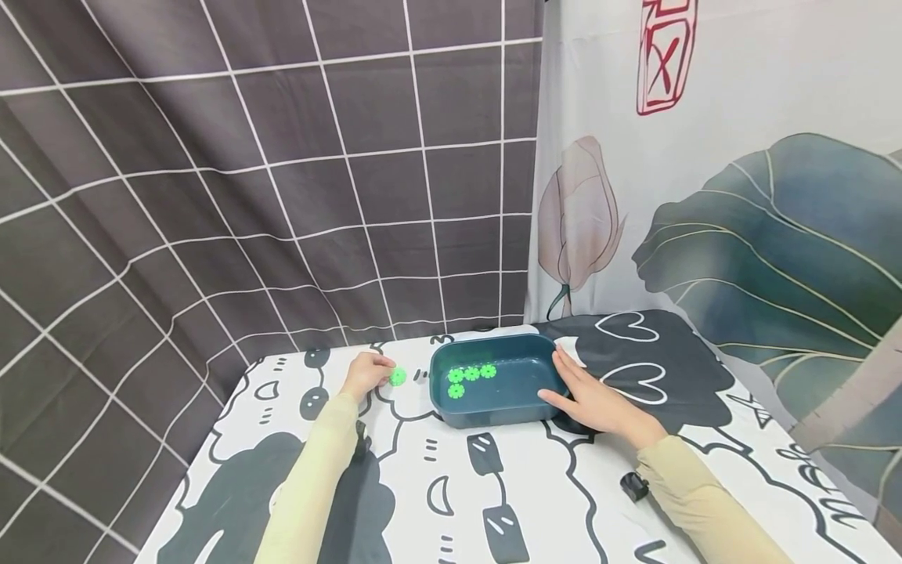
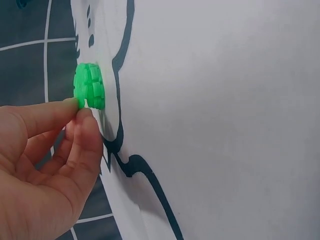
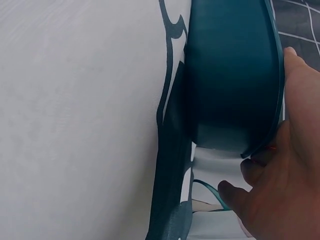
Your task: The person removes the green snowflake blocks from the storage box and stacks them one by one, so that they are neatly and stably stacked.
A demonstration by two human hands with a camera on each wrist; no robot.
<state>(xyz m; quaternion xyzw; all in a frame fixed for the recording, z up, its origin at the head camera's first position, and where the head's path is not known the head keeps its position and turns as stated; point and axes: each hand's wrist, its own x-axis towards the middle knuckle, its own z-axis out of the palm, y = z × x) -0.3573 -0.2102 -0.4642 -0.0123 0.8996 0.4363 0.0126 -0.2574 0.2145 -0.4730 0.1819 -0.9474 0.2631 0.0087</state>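
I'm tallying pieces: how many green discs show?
5: three green discs in a row in the tray, a fourth disc nearer, at the row's left end, a fifth disc in the left grip. Stacked ones may be hidden.

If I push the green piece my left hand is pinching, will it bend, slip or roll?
The green piece will probably not bend: its edges look crisp where your left hand pinches it. Notches around its rim may help prevent slipping. Its round outline could let it roll on edge, though probably bumpily.
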